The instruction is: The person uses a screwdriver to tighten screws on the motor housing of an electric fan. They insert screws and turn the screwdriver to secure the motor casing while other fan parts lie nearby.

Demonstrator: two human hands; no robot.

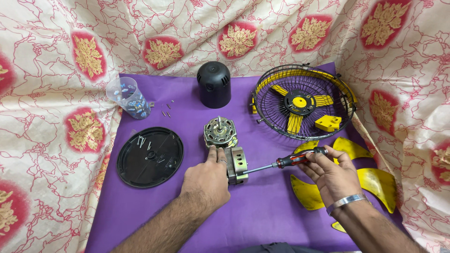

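1. Purple mat (262,215) over a floral cloth (56,70); fan parts spread all round.
2. Left hand (206,180) at mat centre, fingers together and pressed down on a motor (220,132) and a metal bracket (236,164) just at its 5 o'clock side. Motor upright, shaft pointing up.
3. Right hand (330,175) at 3 o'clock from the bracket, fingers clamped round a screwdriver (281,162) handle; shank level, tip at the bracket's side. Whether the tip sits in a screw head: cannot tell, too small.
4. Risk: tip slipping off sideways, likely if pushed at an angle; left fingertips sit right beside it, so a jab is possible.
5. Risk: motor tipping or sliding toward 9 o'clock under the push, held only from above on soft cloth.
6. Risk: a freed screw rolling off and lost in the folds; loose screws (166,110) already lie at 11 o'clock, near a clear cup (129,97).
7. Yellow blades (370,180) lying under the right wrist, liable to be knocked.
8. Elsewhere: black disc (150,157) at 9 o'clock, black cap (213,84) at 12, grille (302,102) at 1 to 2.
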